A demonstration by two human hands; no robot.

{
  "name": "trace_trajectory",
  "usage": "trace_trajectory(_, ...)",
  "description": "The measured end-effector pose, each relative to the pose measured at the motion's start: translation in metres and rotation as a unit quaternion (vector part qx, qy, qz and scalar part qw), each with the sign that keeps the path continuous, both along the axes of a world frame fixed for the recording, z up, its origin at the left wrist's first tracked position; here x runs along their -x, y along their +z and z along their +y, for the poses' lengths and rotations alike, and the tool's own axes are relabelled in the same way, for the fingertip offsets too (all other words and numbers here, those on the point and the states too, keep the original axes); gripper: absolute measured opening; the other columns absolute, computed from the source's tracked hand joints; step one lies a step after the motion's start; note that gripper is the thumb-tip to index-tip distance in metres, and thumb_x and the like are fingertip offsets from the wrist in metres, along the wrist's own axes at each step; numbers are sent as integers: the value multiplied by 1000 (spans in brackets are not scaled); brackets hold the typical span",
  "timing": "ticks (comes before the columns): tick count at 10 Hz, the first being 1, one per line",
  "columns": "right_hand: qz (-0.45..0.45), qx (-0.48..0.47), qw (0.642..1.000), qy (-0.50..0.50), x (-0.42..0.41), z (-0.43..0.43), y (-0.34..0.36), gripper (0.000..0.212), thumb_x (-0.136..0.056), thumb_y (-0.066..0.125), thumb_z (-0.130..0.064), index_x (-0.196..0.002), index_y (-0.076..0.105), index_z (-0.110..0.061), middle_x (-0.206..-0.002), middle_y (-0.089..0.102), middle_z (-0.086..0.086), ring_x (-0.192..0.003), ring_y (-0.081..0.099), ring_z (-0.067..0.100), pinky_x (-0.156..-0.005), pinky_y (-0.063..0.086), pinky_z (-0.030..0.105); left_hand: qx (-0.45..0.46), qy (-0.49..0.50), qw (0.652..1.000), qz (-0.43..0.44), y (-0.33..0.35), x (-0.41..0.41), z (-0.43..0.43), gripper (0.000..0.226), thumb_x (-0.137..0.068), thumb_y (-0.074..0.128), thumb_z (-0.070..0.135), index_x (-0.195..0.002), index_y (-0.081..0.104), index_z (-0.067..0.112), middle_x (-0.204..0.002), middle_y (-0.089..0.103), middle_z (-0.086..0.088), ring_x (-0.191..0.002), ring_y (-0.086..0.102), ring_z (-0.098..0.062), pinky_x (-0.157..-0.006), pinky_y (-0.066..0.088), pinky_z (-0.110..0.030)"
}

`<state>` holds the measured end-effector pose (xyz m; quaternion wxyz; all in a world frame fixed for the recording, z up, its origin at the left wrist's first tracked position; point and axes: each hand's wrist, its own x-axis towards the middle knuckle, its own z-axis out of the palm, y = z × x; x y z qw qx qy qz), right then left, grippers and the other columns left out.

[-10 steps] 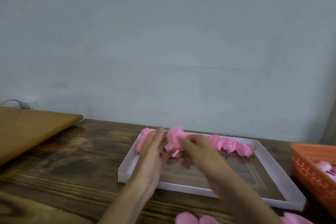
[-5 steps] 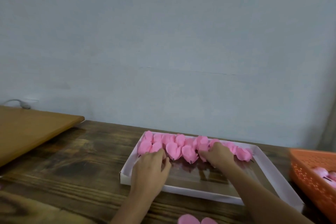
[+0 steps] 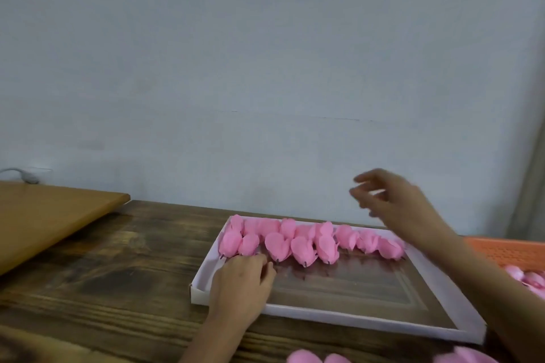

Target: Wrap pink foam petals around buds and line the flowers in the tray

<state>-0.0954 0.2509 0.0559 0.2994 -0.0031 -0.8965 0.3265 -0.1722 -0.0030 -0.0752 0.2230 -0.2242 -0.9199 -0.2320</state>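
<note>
Over the near left corner of the tray (image 3: pixel 354 318): the left hand (image 3: pixel 240 283), back uppermost, forearm coming in from the near edge. Its fingers (image 3: pixel 261 259) are bent forward, with the tips at the bases of the nearest flowers (image 3: pixel 300 247). Whether they pinch anything cannot be told, because the hand hides its own underside.

Above the far right part of the tray: the right hand (image 3: pixel 392 203), raised clear of everything. Its fingers are spread and loosely bent, blurred, and hold nothing. Its forearm crosses the tray's right side.

Tray: shallow and rectangular, with a white rim and a dark glossy floor. It sits slightly askew on the table (image 3: pixel 118 274).

Flowers: pink foam, lying on their sides along the tray's far edge.
- The far row runs nearly the full width of the tray.
- The shorter near row lies against it and covers only the left half.
- The pieces touch one another, with their pointed bases turned toward the near side.
- The rest of the tray floor in front of them is bare.

Loose petals (image 3: pixel 303 358): pink, cut off by the near edge of the view, on the table just in front of the tray. More lie toward the near right.

Basket (image 3: pixel 507 250): orange, perforated plastic, at the right edge beside the tray. Pink pieces (image 3: pixel 528 277) lie in it, too blurred to tell whether they are petals or buds.

Table: dark stained wood with a strong grain.

Board (image 3: pixel 44 215): lighter brown wood, at the far left. Its corner overlaps the table's edge.

Wall (image 3: pixel 265 68): pale blue-grey, filling the upper part of the view.

Cable (image 3: pixel 17 172): pale, at the far left where the board meets the wall.
</note>
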Motion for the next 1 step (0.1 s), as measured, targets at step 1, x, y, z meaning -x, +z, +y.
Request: trace_trajectory(1,156,48,977,141,-76,53,65,45,-103,63,-42,-142,60,-20,-122,74,9,-103,75,29,-78,64,36,-12,5,1000,-11,-3,2,3,27,-107,47,46,-87,63,37,-75,57,19,-69,53,2,-64,35,-10)
